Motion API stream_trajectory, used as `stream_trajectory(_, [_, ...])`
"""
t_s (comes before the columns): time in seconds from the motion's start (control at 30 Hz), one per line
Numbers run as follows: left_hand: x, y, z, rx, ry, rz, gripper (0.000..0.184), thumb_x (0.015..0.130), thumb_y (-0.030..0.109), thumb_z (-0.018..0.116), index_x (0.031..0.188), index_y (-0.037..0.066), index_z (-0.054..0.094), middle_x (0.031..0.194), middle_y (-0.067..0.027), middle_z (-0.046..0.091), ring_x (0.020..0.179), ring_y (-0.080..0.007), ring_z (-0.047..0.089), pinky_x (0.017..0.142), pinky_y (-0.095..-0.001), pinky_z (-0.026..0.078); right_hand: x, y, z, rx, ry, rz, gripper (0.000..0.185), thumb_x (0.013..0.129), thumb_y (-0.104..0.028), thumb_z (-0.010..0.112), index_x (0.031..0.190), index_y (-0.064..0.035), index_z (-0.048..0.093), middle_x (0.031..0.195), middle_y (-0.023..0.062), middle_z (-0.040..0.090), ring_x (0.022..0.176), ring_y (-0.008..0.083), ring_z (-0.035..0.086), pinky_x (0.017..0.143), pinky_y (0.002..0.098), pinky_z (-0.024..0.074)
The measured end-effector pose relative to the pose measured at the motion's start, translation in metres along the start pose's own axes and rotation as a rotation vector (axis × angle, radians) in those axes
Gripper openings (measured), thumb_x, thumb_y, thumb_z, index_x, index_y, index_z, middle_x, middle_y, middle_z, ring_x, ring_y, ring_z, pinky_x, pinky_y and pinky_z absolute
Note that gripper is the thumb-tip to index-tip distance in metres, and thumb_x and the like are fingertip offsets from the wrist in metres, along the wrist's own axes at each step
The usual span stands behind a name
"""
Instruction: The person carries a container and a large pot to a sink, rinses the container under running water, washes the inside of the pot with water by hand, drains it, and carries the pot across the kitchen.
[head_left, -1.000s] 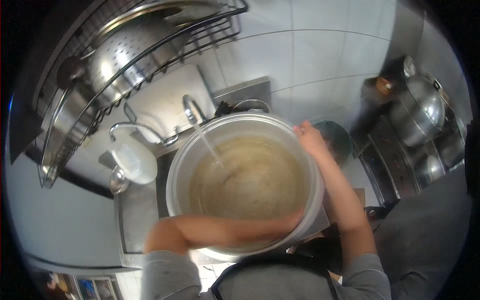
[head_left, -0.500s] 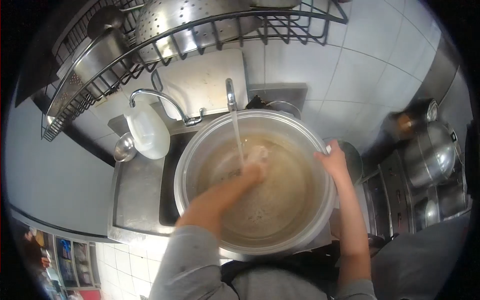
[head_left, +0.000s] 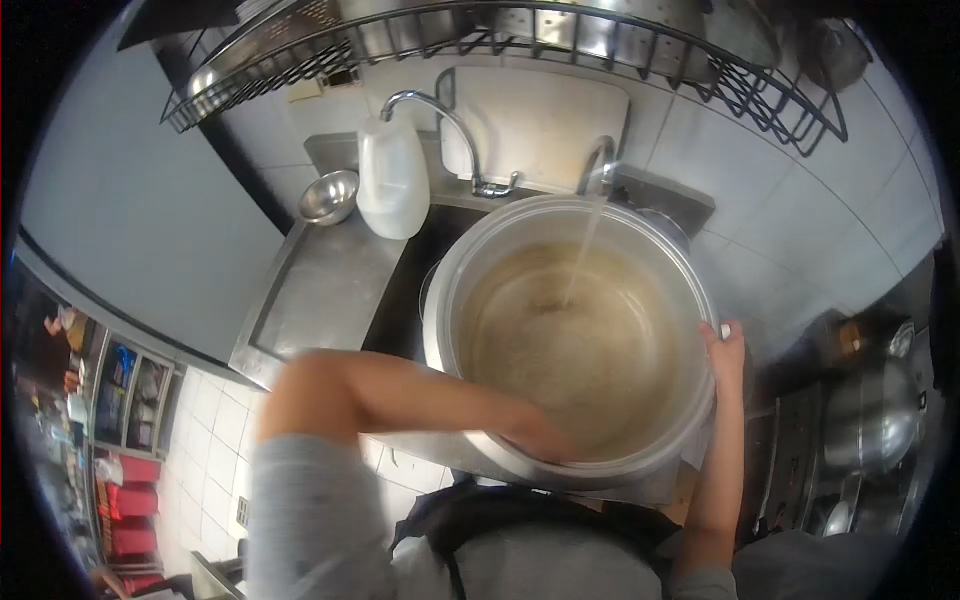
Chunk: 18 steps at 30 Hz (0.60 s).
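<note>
Large round pot (head_left: 441, 330) is seated at the sink (head_left: 408, 310), mouth faced upward, axis roughly upright, its right edge clamped by the right hand (head_left: 727, 352), the left hand (head_left: 540, 435) lowered inside near wall, fingers too blurred to be told apart or together.

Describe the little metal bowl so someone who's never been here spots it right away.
Start at the big round pot of cloudy water under the running tap. Left of it, past the white plastic jug, the bowl sits toward the back of the steel counter. Unlike the taller jug, it is low, round, shiny metal.
</note>
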<state>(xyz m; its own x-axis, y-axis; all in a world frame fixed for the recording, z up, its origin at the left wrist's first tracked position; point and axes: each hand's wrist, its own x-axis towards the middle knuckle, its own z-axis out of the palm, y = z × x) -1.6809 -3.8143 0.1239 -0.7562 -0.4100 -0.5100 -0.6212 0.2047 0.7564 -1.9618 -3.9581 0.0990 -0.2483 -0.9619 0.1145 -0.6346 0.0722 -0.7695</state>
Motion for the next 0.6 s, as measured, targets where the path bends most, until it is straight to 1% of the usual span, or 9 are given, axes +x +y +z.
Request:
stream_trajectory(0.07, [-0.065, -0.026, -0.035, 0.500, -0.006, -0.246, 0.070, 0.083, 0.047, 0.043, 0.137, 0.008, 0.024, 0.139, -0.0170, 0.027, 0.128, -0.0331, 0.026, 0.103, -0.0515, 0.019, -0.002, -0.008, -0.001, 0.098, -0.034, 0.049, 0.041, 0.070, -0.025, 0.070, 0.095, 0.0017, 0.052, 0.078, 0.0102, 0.059, 0.070, 0.0186, 0.056, 0.063, 0.0295, 0.0439])
stream_trajectory(0.1, [-0.086, -0.039, -0.057, 0.749, 0.069, -0.401, 0.071, 0.082, 0.047, 0.045, 0.137, 0.008, 0.023, 0.139, -0.0168, 0.028, 0.128, -0.0329, 0.027, 0.103, -0.0516, 0.020, -0.006, -0.012, -0.003, 0.165, -0.056, 0.085, 0.039, 0.070, -0.024, 0.069, 0.094, 0.0024, 0.054, 0.079, 0.0098, 0.059, 0.072, 0.0182, 0.057, 0.064, 0.0295, 0.0440])
stream_trajectory(0.17, [-0.114, -0.065, -0.094, 1.178, 0.417, -0.655, 0.073, 0.081, 0.047, 0.048, 0.138, 0.009, 0.023, 0.138, -0.0164, 0.029, 0.127, -0.0325, 0.029, 0.102, -0.0518, 0.022, -0.015, -0.011, -0.007, 0.316, -0.121, 0.155, 0.037, 0.069, -0.022, 0.069, 0.093, 0.0028, 0.055, 0.082, 0.0093, 0.059, 0.075, 0.0179, 0.057, 0.065, 0.0293, 0.0444])
stream_trajectory(0.2, [-0.114, -0.080, -0.112, 1.255, 0.617, -0.751, 0.074, 0.080, 0.047, 0.050, 0.138, 0.009, 0.023, 0.138, -0.0162, 0.030, 0.127, -0.0323, 0.030, 0.102, -0.0519, 0.023, -0.018, -0.006, -0.008, 0.402, -0.162, 0.187, 0.037, 0.069, -0.021, 0.068, 0.094, 0.0026, 0.056, 0.083, 0.0091, 0.059, 0.076, 0.0181, 0.057, 0.066, 0.0292, 0.0447])
stream_trajectory(0.3, [-0.084, -0.136, -0.146, 0.330, 0.936, -0.734, 0.061, 0.080, 0.035, 0.055, 0.132, 0.009, 0.036, 0.119, -0.0184, 0.050, 0.106, -0.0331, 0.053, 0.086, -0.0442, 0.044, -0.027, 0.011, -0.016, 0.701, -0.253, 0.308, 0.032, 0.071, -0.017, 0.066, 0.094, 0.0015, 0.055, 0.087, 0.0100, 0.060, 0.077, 0.0193, 0.057, 0.068, 0.0305, 0.0463])
stream_trajectory(0.4, [-0.063, -0.183, -0.148, 0.207, 1.069, -0.532, 0.043, 0.082, 0.026, 0.052, 0.119, 0.003, 0.049, 0.096, -0.0166, 0.059, 0.084, -0.0314, 0.062, 0.069, -0.0372, 0.051, -0.036, -0.028, -0.037, 0.870, -0.265, 0.333, 0.030, 0.073, -0.018, 0.063, 0.096, -0.0007, 0.056, 0.093, 0.0102, 0.061, 0.082, 0.0218, 0.058, 0.074, 0.0341, 0.0476])
stream_trajectory(0.5, [-0.025, -0.223, -0.135, 0.505, 0.900, -0.325, 0.031, 0.085, 0.018, 0.044, 0.106, -0.003, 0.054, 0.089, -0.0201, 0.059, 0.085, -0.0319, 0.061, 0.071, -0.0394, 0.050, -0.025, -0.057, -0.073, 0.979, -0.340, 0.381, 0.034, 0.074, -0.024, 0.061, 0.101, -0.0031, 0.058, 0.098, 0.0085, 0.061, 0.088, 0.0240, 0.058, 0.081, 0.0371, 0.0470])
stream_trajectory(0.57, [0.001, -0.230, -0.117, 0.411, 0.899, -0.280, 0.050, 0.093, 0.037, 0.028, 0.090, -0.001, 0.059, 0.088, -0.0234, 0.061, 0.082, -0.0379, 0.060, 0.072, -0.0453, 0.048, -0.025, -0.095, -0.091, 0.899, -0.262, 0.288, 0.033, 0.077, -0.023, 0.059, 0.103, -0.0029, 0.057, 0.100, 0.0090, 0.061, 0.091, 0.0240, 0.058, 0.082, 0.0370, 0.0466])
stream_trajectory(0.6, [0.013, -0.227, -0.108, 0.323, 0.871, -0.239, 0.039, 0.090, 0.027, 0.032, 0.097, -0.001, 0.058, 0.089, -0.0228, 0.061, 0.083, -0.0368, 0.060, 0.074, -0.0447, 0.048, -0.027, -0.127, -0.100, 0.858, -0.227, 0.238, 0.032, 0.078, -0.022, 0.058, 0.104, -0.0029, 0.057, 0.100, 0.0093, 0.062, 0.093, 0.0240, 0.058, 0.083, 0.0369, 0.0464])
